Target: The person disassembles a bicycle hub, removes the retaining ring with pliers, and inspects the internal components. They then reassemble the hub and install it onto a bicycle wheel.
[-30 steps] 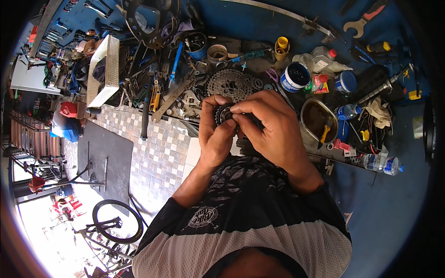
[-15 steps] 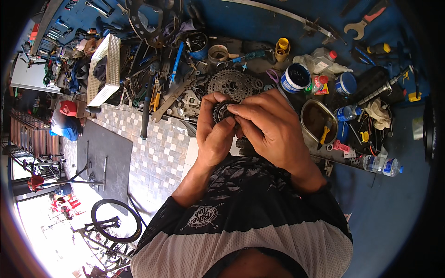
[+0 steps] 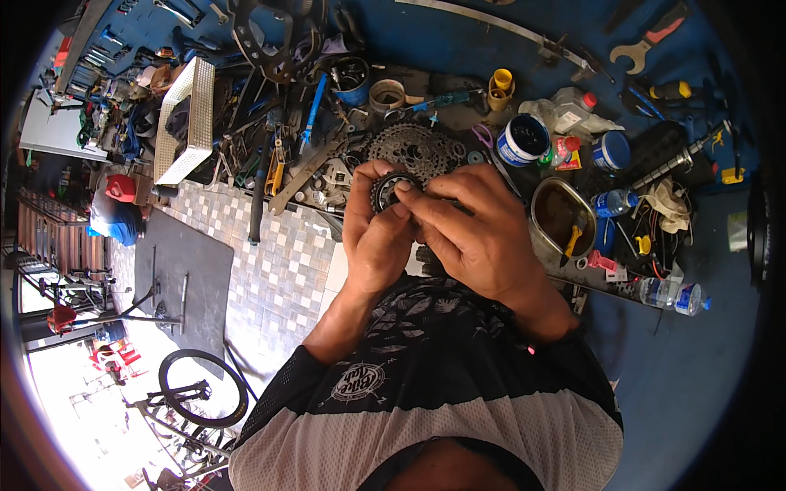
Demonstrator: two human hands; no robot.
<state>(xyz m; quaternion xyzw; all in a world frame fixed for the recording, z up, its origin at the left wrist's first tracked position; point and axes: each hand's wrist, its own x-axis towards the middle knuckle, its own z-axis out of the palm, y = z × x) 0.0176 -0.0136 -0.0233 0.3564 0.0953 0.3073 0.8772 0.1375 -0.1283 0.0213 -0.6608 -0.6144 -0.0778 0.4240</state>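
- In the head view, the left hand [image 3: 375, 250] has its fingers clamped around the rim of a dark toothed ring [image 3: 381, 193], probably to steady it.
- The right hand [image 3: 483, 233] lays an index fingertip over the ring's middle; whether its fingers pinch anything, I cannot tell.
- The ring is raised before the chest, likely for close sight, near a larger cassette [image 3: 405, 146] on the table [image 3: 565, 268].

Metal toothed ring [image 3: 379, 196], matt metal sprocket cassette [image 3: 409, 147], glossy plastic tub [image 3: 516, 152], mesh-cloth shirt [image 3: 508, 434]
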